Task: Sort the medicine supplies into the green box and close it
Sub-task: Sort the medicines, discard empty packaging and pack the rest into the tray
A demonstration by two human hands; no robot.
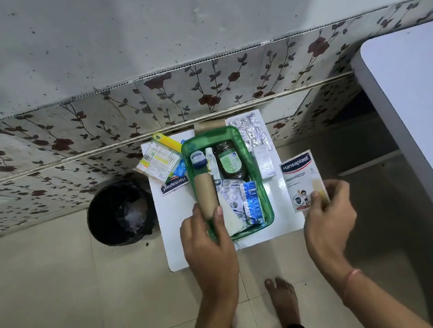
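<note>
Left hand [208, 239]: clasps tan cardboard-coloured bandage roll [205, 194] at near-left corner of translucent green plastic box [254, 157].
Right hand [327, 211]: pinches white Hansaplast plaster carton [299, 178], right of box.
Box contents: dark glass bottle [229, 161], white tube [211, 161], blue blister strips [252, 200].
Outstanding: foil strips [252, 129] far right, yellow-green packets [157, 162] left; no lid visible.

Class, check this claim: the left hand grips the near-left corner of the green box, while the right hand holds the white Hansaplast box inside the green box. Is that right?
Not quite. The head view shows the right hand holding the Hansaplast box outside the green box, to its right. The left hand does grip the near-left corner.
</note>
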